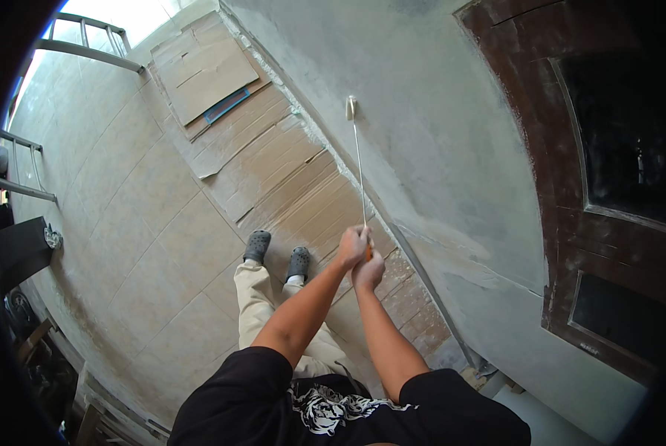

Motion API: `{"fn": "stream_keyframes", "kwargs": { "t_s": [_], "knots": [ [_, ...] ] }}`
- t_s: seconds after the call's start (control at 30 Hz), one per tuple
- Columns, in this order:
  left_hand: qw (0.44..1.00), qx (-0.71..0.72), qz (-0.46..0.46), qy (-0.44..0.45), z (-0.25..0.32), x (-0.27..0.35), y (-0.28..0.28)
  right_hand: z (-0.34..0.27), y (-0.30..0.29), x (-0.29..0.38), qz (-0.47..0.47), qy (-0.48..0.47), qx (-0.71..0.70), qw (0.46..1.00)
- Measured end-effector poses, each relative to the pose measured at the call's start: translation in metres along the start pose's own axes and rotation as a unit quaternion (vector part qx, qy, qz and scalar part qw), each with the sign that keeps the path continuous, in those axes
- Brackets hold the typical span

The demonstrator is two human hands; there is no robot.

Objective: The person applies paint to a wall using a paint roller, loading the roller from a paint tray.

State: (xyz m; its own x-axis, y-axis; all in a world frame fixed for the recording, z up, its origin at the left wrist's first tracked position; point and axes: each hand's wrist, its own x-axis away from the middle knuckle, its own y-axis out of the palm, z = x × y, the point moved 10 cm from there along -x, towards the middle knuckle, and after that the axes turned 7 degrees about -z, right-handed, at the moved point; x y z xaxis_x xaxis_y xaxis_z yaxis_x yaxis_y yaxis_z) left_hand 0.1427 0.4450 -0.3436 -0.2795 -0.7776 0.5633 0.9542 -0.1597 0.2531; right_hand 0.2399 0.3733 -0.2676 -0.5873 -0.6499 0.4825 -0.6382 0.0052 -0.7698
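Observation:
A small paint roller with a pale sleeve (350, 108) appears to rest against the grey plastered wall (433, 139). Its long thin metal rod (359, 167) runs back to an orange handle (369, 252), mostly hidden by my fingers. My left hand (353, 245) is closed around the front of the grip, where the rod enters it. Just behind it, my right hand (369, 271) grips the same handle. Both arms reach forward over flattened cardboard (288, 184) along the wall's foot.
White-spattered skirting (310, 128) edges the wall. A dark brown wooden frame with dark panels (555, 234) is at right. Metal ladders (96, 53) stand at the upper left on the tiled floor (149, 251). Several wooden pieces (87, 412) lie at lower left. Grey clogs (257, 247) are on my feet.

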Motion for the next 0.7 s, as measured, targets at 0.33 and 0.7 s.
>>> {"fn": "stream_keyframes", "kwargs": {
  "t_s": [0.33,0.7],
  "knots": [
    [0.998,-0.055,0.012,0.003,0.059,-0.032,-0.015,-0.078,-0.02,-0.025,-0.023,0.023,0.068,0.997],
    [0.998,-0.045,0.005,0.041,0.067,-0.03,-0.048,-0.104,0.0,-0.011,-0.028,0.002,0.085,0.996]
  ]
}}
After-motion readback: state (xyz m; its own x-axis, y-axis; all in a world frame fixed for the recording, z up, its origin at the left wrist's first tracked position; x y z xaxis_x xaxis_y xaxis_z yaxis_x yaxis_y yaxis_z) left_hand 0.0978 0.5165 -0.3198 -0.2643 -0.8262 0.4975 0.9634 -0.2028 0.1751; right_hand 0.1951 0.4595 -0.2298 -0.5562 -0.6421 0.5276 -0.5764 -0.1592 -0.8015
